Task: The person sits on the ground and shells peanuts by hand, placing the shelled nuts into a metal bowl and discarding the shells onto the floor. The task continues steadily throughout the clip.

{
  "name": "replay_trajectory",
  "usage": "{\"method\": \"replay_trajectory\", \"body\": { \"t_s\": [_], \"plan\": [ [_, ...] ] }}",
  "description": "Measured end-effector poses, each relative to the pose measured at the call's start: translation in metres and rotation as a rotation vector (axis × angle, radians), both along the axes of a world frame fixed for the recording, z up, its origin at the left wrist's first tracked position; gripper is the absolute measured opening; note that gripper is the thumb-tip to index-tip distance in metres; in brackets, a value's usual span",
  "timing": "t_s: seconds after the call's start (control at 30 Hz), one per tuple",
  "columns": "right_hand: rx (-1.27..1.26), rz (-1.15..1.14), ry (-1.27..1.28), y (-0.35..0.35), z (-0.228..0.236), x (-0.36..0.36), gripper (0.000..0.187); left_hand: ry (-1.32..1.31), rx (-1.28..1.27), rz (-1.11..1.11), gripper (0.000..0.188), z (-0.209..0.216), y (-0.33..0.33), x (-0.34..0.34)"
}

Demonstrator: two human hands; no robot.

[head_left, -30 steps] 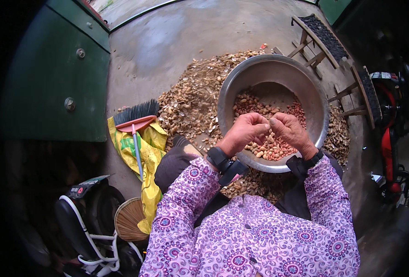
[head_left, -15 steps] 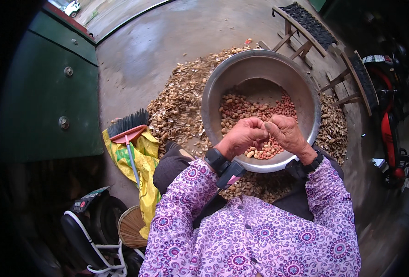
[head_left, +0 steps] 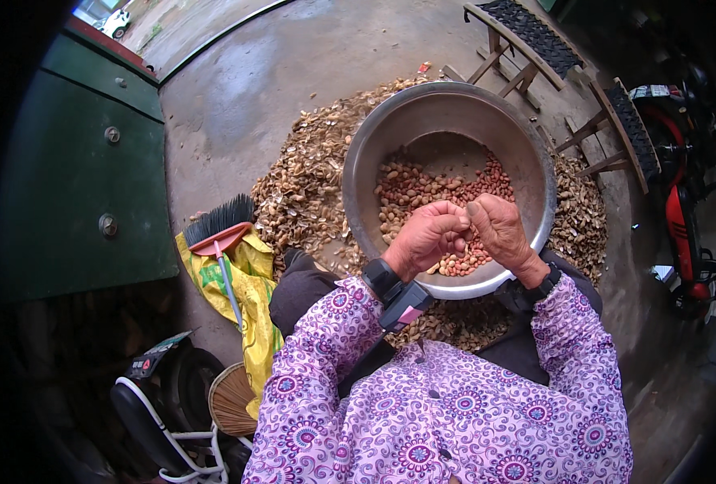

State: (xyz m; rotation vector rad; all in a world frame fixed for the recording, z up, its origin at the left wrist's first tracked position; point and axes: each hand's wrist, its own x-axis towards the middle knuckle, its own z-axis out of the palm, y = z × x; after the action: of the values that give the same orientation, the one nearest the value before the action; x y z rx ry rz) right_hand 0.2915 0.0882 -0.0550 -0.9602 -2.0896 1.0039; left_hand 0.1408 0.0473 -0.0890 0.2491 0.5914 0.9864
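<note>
Over the near half of a wide metal basin (head_left: 364, 153), my left hand (head_left: 427, 234) and my right hand (head_left: 501, 232) meet with their fingertips together. Both are closed in a pinch. Whatever sits between the fingers is too small and too hidden to name. Below them in the basin lie unshelled peanuts (head_left: 406, 184), mostly toward the left, and reddish shelled peanuts (head_left: 494, 181) toward the right. More pale and red ones (head_left: 467, 262) gather at the near side, under my hands.
Heaps of peanut shells (head_left: 309, 173) spread left of the basin and also to its right. A broom (head_left: 221, 234) lies on a yellow sack (head_left: 253, 302) at left. Two low woven stools (head_left: 527, 36) stand far right, near a red-and-black vehicle (head_left: 679, 234). A green cabinet (head_left: 83, 177) borders the left.
Both hands remain pinched together above the basin, with a slight shift of the fingers. The whole view has moved a little, so the surroundings sit slightly farther left.
</note>
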Motion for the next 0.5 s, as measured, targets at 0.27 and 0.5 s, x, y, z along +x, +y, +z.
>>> {"method": "replay_trajectory", "body": {
  "t_s": [0.27,0.5],
  "plan": [
    [-0.098,-0.073,0.066,-0.002,-0.005,0.001,0.024,-0.113,0.012,0.014,0.003,-0.001,-0.002,0.005],
    [-0.234,-0.193,0.092,0.0,-0.017,0.001,0.028,-0.2,0.027,0.011,0.011,-0.003,-0.002,0.006]
  ]
}}
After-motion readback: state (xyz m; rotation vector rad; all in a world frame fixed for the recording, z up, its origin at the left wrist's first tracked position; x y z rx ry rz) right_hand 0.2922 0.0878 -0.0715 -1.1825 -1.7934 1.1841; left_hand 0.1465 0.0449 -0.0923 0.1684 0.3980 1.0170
